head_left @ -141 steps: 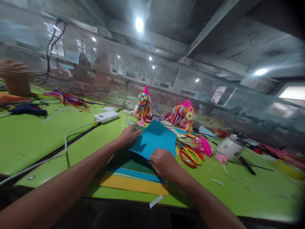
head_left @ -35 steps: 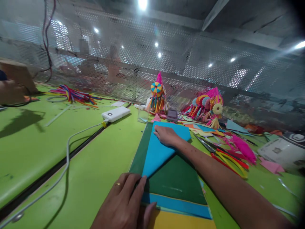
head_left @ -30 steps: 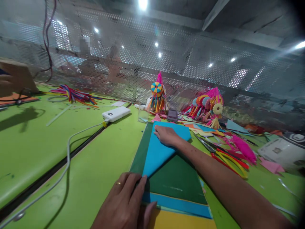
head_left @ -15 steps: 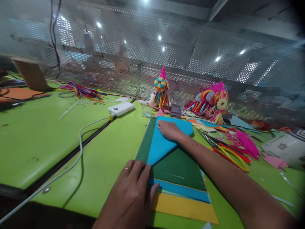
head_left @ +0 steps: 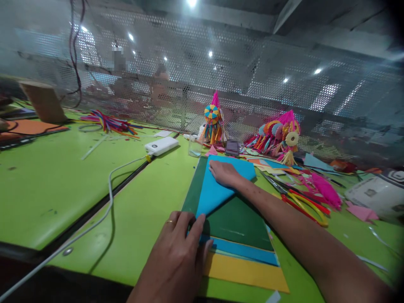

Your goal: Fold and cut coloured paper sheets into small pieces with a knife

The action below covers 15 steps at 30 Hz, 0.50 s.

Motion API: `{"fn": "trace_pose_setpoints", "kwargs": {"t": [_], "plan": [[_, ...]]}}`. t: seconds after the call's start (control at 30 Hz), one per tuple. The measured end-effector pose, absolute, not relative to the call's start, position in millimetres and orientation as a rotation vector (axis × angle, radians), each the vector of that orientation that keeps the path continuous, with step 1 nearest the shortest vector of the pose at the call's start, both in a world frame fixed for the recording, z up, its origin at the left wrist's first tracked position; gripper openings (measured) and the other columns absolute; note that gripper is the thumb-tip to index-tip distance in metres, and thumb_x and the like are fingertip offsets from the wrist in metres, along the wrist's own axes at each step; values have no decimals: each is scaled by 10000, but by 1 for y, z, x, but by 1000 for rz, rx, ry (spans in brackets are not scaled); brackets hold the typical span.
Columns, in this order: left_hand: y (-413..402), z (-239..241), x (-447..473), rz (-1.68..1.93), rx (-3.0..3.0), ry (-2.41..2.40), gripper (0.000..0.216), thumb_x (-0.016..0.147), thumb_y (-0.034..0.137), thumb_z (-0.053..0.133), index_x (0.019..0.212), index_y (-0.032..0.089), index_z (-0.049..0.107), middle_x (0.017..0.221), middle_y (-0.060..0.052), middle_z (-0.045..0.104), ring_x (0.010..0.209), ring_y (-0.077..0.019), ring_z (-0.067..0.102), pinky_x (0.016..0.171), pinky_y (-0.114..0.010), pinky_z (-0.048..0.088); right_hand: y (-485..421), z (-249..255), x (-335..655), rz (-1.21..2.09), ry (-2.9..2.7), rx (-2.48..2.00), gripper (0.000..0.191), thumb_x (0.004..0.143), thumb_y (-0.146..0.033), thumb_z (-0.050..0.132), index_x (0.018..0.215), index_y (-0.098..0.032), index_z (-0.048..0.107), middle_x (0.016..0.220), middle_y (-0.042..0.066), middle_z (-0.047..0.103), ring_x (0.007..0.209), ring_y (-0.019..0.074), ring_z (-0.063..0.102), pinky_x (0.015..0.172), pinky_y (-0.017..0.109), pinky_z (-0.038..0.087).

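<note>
The left hand point(head_left: 178, 256) lay flat, fingers together, pinning the near tip of the folded blue paper point(head_left: 211, 195) atop a green sheet point(head_left: 235, 223). The right hand point(head_left: 223, 173), at twelve o'clock, pressed open-palmed on its far edge. It looked thin, light and easily creased, best held by its corners. I could read no writing.
</note>
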<state>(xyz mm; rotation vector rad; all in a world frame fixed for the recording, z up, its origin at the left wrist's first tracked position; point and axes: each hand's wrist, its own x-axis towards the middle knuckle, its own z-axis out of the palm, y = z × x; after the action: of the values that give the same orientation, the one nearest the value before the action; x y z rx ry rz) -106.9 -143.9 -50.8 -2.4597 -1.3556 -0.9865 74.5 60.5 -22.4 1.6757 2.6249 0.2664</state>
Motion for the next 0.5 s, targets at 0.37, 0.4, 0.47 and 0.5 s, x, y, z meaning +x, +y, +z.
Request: {"fn": "trace_pose_setpoints", "kwargs": {"t": [0.37,0.4,0.47,0.5], "plan": [[-148,-50,-104,-1007,-2473,-1420,256,917,224,568,1138,106,620,1037,-149,599,1004,-320,538,861,-545,531,60,-20,75,246,2603,1679,275,1036,-333,307,1143,-202,524,1129,98,683,961,251,648,677,307,382],[-148,-50,-104,-1011,-2471,-1421,256,916,225,569,1138,109,621,1042,-149,601,1010,-321,536,867,-545,529,60,-20,75,247,2602,1681,278,1037,-334,304,1143,-202,524,1128,96,684,965,251,648,676,307,380],[-148,-50,-104,-1019,-2468,-1418,246,916,226,568,1128,113,625,1042,-149,602,1010,-321,534,866,-544,530,60,-20,75,248,2599,1683,282,1039,-336,298,1142,-202,524,1121,93,687,967,251,648,673,305,377],[-148,-50,-104,-1020,-2470,-1417,243,916,224,565,1123,112,627,1040,-150,601,1008,-320,533,863,-543,531,60,-20,74,247,2597,1683,282,1039,-336,299,1140,-201,524,1119,92,687,965,250,648,672,304,375]]}}
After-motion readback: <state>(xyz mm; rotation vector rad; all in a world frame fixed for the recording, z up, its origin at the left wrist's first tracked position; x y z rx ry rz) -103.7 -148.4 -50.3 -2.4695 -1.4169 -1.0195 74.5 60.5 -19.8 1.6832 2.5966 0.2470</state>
